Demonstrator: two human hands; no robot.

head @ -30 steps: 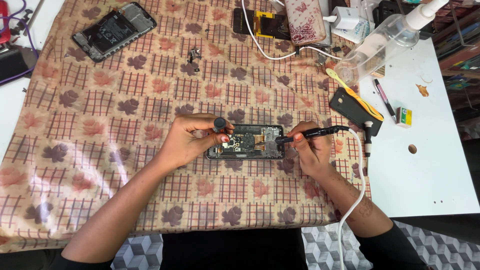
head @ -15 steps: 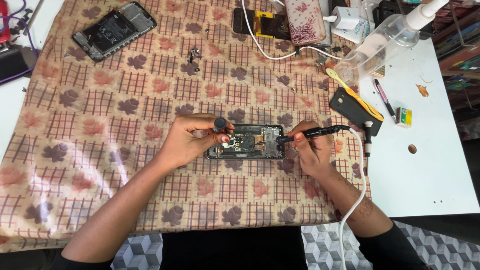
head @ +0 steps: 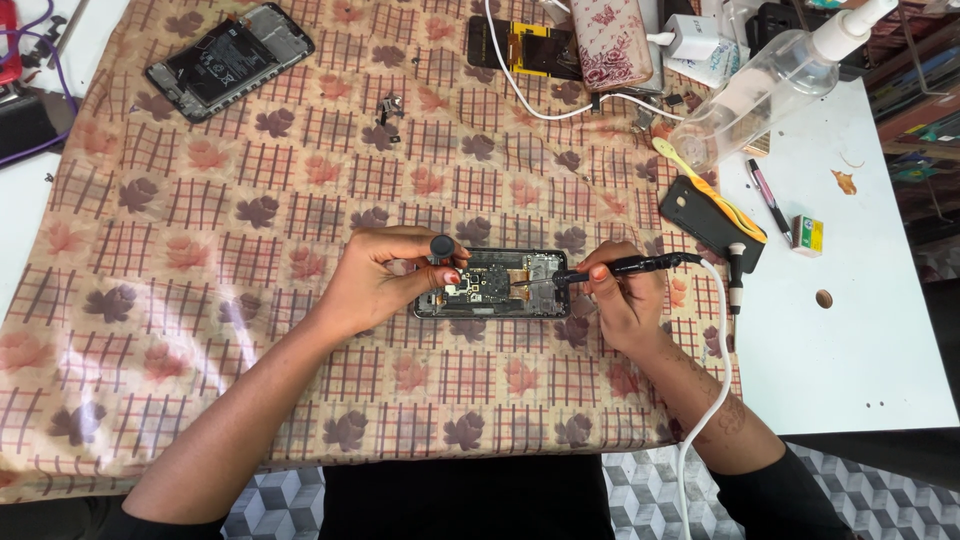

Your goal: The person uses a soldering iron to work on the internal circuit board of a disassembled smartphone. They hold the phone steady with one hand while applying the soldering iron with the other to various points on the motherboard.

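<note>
A second opened phone (head: 228, 60) lies far up the patterned cloth (head: 200, 330) that covers the bench, and a clear pump bottle (head: 770, 80), a yellow-handled toothbrush (head: 700, 188) and a dark case (head: 712, 222) crowd the right side — none of them blocks the work. Mid-cloth sits the opened phone (head: 495, 284), back off, dark circuit board bared. The left hand (head: 385, 275) has its grip pinched on a small black-capped tool (head: 442, 246) at the phone's left end; the right hand (head: 625, 295) holds a black corded soldering iron (head: 625, 266) — tip on the board.
</note>
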